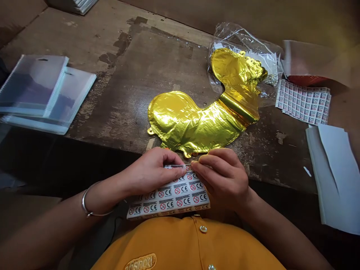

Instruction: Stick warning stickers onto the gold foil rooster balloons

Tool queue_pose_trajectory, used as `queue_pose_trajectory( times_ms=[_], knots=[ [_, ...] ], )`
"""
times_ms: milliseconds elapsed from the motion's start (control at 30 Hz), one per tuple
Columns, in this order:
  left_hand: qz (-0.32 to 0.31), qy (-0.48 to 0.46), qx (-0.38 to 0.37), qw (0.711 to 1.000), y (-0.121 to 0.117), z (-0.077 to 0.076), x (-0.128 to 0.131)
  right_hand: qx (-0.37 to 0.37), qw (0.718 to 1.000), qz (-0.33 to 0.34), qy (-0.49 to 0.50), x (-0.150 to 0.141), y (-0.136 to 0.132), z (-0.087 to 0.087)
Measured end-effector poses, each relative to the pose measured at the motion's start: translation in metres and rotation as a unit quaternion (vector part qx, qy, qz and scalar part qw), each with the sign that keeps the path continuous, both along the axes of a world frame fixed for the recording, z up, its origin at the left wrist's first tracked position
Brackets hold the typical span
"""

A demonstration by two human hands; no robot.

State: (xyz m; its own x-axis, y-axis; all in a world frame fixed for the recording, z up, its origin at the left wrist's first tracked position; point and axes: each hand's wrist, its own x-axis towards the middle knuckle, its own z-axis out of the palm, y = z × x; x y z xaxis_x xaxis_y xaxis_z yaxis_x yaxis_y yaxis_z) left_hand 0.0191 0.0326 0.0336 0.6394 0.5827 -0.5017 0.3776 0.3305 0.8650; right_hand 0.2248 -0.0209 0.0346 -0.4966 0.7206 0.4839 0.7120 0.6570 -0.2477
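Note:
A sheet of CE-marked stickers (180, 191) is held close to my body, just off the table's front edge. My left hand (154, 168) grips it from the left, thumb pressed on its top face. With thumb and fingertips pinched, my right hand (222, 174) works at the sheet's upper right corner, on one of the stickers. Beyond both hands lies a flat gold foil balloon (194, 120), curved, with small tabs along its rim. Its far end rests on a clear plastic bag (239, 32).
Clear plastic sleeves (33, 86) are stacked at the left edge of the table (135, 75). On the right lie sheets of small printed stickers (303, 101), a reddish packet (312, 62) and white papers (334, 172). A paper stack (78, 4) stands at the back left.

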Motion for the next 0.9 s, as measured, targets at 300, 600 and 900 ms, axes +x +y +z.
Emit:
queue_pose_trajectory(
  times_ms=[300,600,900],
  knots=[
    [0.007,-0.005,-0.022,1.0,0.0,-0.007,-0.002,0.019,0.998,0.048,-0.039,0.001,0.002,-0.002],
    [0.008,-0.014,-0.037,0.999,0.001,-0.007,-0.003,-0.114,0.992,-0.025,0.039,-0.004,0.013,0.009],
    [0.018,-0.024,-0.042,0.999,-0.001,-0.012,-0.004,0.009,0.999,0.03,-0.031,0.001,0.003,0.0]
  ],
)
